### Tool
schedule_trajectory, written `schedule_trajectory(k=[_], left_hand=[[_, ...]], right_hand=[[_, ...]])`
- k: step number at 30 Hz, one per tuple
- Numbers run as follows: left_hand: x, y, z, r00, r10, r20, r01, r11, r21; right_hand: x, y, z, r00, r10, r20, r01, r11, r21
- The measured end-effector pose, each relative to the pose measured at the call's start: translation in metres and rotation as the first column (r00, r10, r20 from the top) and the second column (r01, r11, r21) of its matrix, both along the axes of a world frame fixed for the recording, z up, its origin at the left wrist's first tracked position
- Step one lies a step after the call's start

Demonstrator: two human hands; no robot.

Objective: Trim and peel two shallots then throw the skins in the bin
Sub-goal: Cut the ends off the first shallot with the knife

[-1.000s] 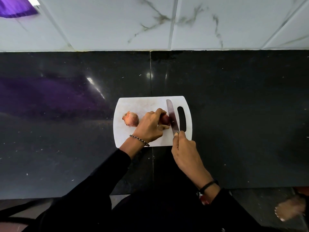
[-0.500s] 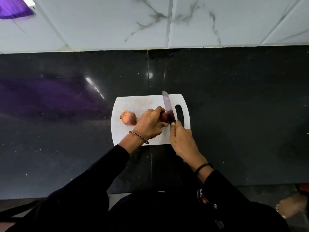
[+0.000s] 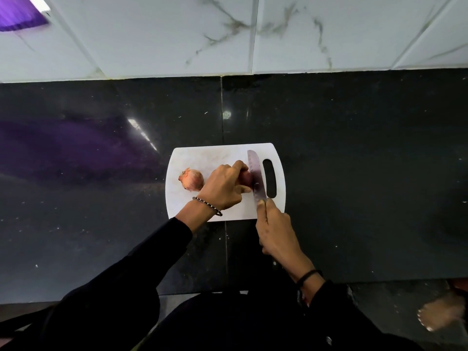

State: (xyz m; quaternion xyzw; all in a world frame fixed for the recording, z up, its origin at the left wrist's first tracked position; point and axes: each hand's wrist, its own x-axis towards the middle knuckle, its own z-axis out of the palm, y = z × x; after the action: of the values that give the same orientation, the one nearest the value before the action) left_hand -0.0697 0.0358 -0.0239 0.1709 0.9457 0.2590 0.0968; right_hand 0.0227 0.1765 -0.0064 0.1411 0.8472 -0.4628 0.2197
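A white cutting board [image 3: 202, 155] lies on the black counter. On its left part sits an unpeeled shallot [image 3: 193, 179] with its papery skin on. My left hand [image 3: 222, 187] grips a second shallot [image 3: 245, 179], mostly hidden under the fingers, only its reddish right end showing. My right hand [image 3: 274, 229] holds a knife by the handle, index finger along the spine. The knife blade [image 3: 256, 174] stands against the exposed end of the held shallot, pointing away from me.
The black stone counter [image 3: 354, 173] runs to a white marble-tiled wall [image 3: 253, 34] at the back. The board's handle slot [image 3: 269, 182] lies just right of the blade. A bare foot [image 3: 440, 312] shows on the floor at the lower right.
The knife slid forward through the shallot's end half a second ago and has now drawn back toward me. My left hand stays on the shallot.
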Motion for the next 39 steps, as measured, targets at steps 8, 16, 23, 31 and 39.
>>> schedule_trajectory(k=[8, 16, 23, 31, 39], left_hand=[[0.004, 0.001, 0.0, 0.999, 0.009, -0.032, -0.009, 1.0, 0.004], [0.009, 0.0, 0.001, 1.0, 0.012, -0.021, -0.011, 1.0, 0.021], [0.007, 0.0, -0.001, 1.0, 0.011, -0.015, -0.01, 1.0, 0.029], [0.008, -0.003, -0.007, 0.999, 0.019, -0.033, -0.017, 0.998, 0.063], [0.013, -0.002, -0.009, 0.997, 0.074, -0.027, -0.071, 0.991, 0.113]], right_hand=[[-0.026, -0.007, -0.004, 0.995, 0.075, -0.07, -0.065, 0.988, 0.143], [-0.006, -0.017, -0.006, 0.988, 0.107, -0.108, -0.072, 0.957, 0.282], [0.02, -0.014, -0.003, 0.997, 0.067, -0.026, -0.061, 0.982, 0.176], [-0.018, -0.02, -0.005, 0.995, 0.064, -0.082, -0.046, 0.979, 0.197], [-0.015, -0.023, -0.005, 0.993, 0.062, -0.102, -0.039, 0.976, 0.213]])
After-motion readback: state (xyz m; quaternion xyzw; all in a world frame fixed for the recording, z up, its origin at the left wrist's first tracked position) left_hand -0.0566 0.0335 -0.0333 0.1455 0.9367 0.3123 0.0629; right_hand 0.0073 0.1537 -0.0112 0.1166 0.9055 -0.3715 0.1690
